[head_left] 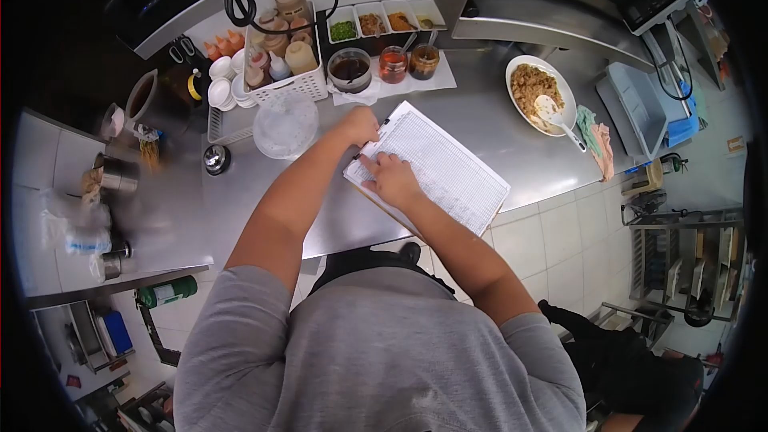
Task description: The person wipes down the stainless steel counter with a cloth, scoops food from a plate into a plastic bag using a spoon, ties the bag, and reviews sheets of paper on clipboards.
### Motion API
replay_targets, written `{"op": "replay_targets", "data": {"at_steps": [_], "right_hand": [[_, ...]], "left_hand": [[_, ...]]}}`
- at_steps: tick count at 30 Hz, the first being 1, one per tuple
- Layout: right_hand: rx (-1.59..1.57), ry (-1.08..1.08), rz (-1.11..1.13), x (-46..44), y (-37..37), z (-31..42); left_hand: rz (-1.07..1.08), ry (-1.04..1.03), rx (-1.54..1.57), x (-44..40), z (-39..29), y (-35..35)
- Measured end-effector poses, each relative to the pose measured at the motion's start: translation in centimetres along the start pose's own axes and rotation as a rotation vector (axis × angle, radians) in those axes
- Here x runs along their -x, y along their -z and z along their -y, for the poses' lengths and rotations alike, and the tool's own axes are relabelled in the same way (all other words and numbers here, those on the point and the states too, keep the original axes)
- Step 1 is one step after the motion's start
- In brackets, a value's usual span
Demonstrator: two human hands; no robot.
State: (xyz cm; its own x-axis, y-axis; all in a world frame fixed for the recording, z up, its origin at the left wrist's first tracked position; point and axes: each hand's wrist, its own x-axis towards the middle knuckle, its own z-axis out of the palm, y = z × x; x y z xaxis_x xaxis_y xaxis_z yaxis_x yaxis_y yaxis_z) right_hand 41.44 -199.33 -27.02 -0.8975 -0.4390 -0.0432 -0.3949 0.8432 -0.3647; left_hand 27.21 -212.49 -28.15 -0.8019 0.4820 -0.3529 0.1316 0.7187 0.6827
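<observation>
A clipboard of printed grid sheets [448, 168] lies tilted on the steel counter, its lower corner reaching past the front edge. Black binder clips [384, 122] sit along its upper left side. My left hand [360, 126] is closed at that side, fingers curled around the edge between the clips. My right hand [392, 180] rests on the paper near the lower clip, fingers apart and a fingertip close to the clip. A round translucent plastic lid or container [286, 126] stands left of my left forearm.
A white basket [308, 84] holds sauce bottles. Behind the clipboard are sauce jars [393, 65] and topping trays [370, 25]. To the right sit a bowl of food with a white spoon [520, 116], cloths [596, 140] and a grey bin [632, 108]. A call bell [216, 159] is left.
</observation>
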Motion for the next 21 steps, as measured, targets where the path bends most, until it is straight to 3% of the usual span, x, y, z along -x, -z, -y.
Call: {"op": "replay_targets", "data": {"at_steps": [8, 14, 17, 20, 21], "right_hand": [[0.236, 0.035, -0.019, 0.4, -1.2, 0.6], [0.213, 0.141, -0.054, 0.6, -1.2, 0.4], [0.176, 0.187, -0.045, 0.2, -1.4, 1.3], [-0.017, 0.193, -0.099, -0.6, -3.3, 0.5], [-0.015, 0.196, -0.098, -0.7, -3.3, 0.5]], "left_hand": [[0.018, 0.031, 0.010, 0.0, -0.5, 0.1], [0.019, 0.044, 0.023, 0.0, -0.7, 0.1], [0.013, 0.016, -0.050, -0.2, -0.3, 0.0], [-0.019, -0.212, -0.494, -0.9, 0.2, -0.3], [-0.051, -0.129, -0.432, -0.4, -0.3, -0.4]]}}
